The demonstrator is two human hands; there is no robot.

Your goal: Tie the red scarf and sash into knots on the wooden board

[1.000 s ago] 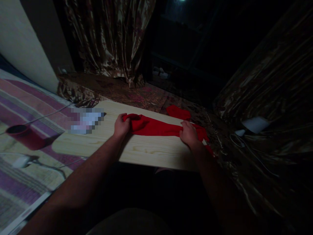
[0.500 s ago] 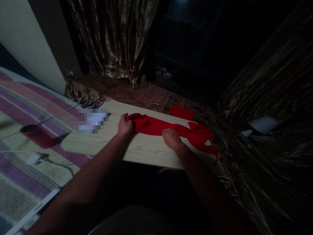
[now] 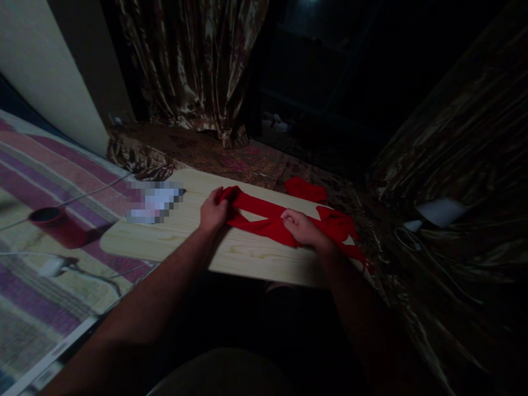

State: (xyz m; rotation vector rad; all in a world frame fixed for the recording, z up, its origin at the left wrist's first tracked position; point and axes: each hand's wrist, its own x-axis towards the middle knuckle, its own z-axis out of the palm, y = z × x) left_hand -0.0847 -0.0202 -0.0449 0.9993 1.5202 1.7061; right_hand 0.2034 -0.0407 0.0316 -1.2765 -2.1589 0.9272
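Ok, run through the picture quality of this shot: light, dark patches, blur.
Head view: dim overall; the pale wooden board and the red cloth are the best-lit parts, both hands, left hand and right hand, readable. Top right and bottom centre sink into near black. A pixelated patch hides something on the board's left end. Edges bow from the wide lens.

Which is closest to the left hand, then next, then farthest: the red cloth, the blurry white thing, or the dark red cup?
1. red cloth, gripped in the left hand.
2. blurry white thing, on the board, to its left.
3. dark red cup, far left on the striped mat.
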